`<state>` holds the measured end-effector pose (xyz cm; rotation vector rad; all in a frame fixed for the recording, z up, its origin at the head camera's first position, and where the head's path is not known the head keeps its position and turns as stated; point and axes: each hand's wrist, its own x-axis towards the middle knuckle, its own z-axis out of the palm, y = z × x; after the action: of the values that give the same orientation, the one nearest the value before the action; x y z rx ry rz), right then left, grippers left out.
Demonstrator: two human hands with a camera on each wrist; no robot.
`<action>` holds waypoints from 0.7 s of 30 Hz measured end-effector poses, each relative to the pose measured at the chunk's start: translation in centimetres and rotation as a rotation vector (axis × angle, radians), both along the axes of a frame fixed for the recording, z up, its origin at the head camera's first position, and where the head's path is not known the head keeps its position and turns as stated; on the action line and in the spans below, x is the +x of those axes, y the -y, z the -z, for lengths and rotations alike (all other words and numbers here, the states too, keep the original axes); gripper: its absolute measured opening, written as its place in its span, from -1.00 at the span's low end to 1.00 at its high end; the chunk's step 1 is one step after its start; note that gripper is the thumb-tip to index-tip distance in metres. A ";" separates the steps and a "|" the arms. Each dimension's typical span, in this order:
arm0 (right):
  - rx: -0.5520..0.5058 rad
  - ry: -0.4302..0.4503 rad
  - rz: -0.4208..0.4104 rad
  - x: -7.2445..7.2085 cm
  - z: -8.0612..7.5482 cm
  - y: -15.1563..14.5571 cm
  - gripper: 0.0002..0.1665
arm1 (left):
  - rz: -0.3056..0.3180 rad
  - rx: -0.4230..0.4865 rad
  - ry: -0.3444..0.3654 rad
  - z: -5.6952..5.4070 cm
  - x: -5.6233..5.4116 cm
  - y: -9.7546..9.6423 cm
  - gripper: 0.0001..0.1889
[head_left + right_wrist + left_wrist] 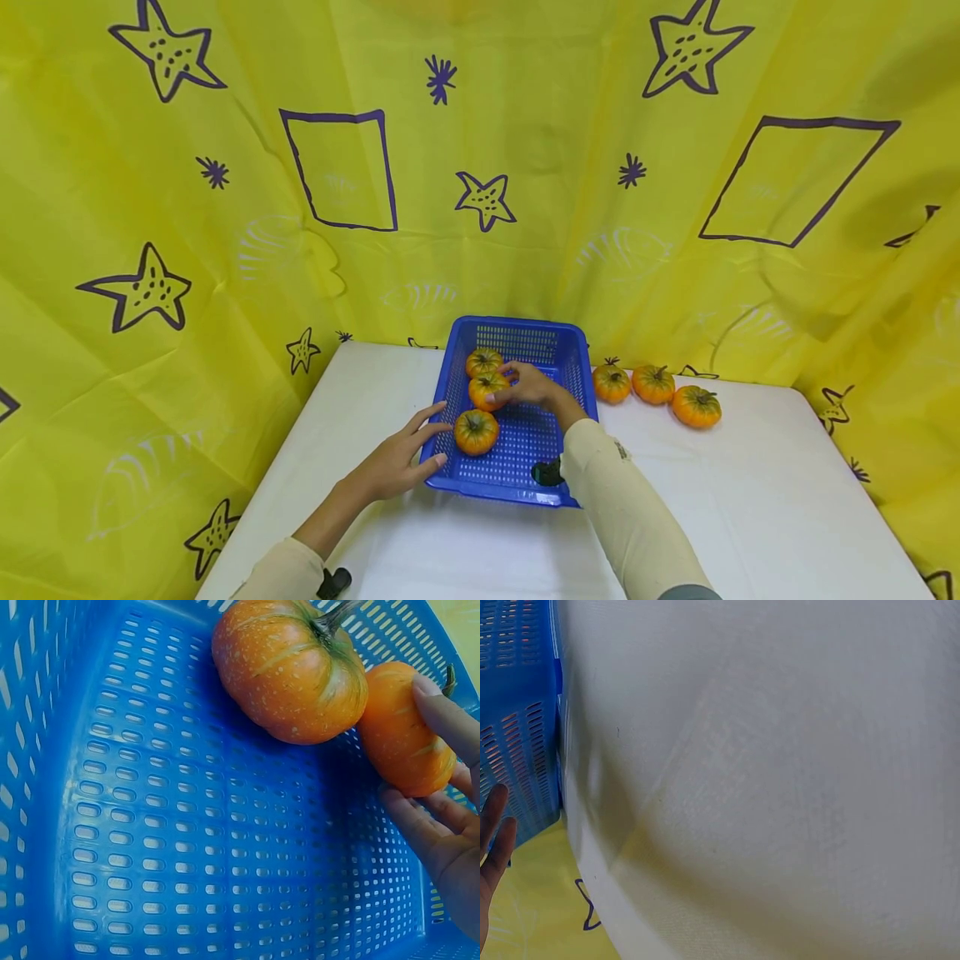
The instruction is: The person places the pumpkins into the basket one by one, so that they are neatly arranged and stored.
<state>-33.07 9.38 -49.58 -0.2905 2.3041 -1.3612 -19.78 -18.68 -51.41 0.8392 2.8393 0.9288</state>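
A blue perforated plastic basket [517, 458] holds three small orange pumpkins in a line along its left side. My right hand [534, 388] reaches inside and grips the middle pumpkin [486, 393], thumb and fingers on opposite sides of it in the right wrist view. Behind it sits another pumpkin [483, 362]; the front pumpkin [476, 432], with a dark stem, rests nearest me. At the basket's left rim, my left hand [396, 463] has its fingers spread against the edge. Only a few fingertips of that hand show in the left wrist view, beside the basket wall [514, 697].
Three more pumpkins stand in a row right of the basket on the white table [750, 492]: one by the basket [611, 384], a middle one [653, 384] and an outer one [697, 407]. A yellow patterned curtain [540, 267] encloses the table's back and sides.
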 end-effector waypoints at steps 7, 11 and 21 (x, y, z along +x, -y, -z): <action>0.069 -0.008 0.014 0.1 0.1 0.2 -0.17 | -0.004 0.002 0.007 0.0 0.0 0.0 -0.47; 0.090 -0.008 0.025 0.2 0.2 0.4 -0.19 | -0.001 -0.005 0.004 0.0 0.0 0.1 -0.45; 0.067 0.019 0.002 0.1 1.0 0.9 -0.27 | 0.012 0.010 -0.001 -0.1 0.0 0.0 -0.45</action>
<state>-33.01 8.49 -50.54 -0.2536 2.3292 -1.2797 -19.79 -18.69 -51.27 0.8577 2.8296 0.9421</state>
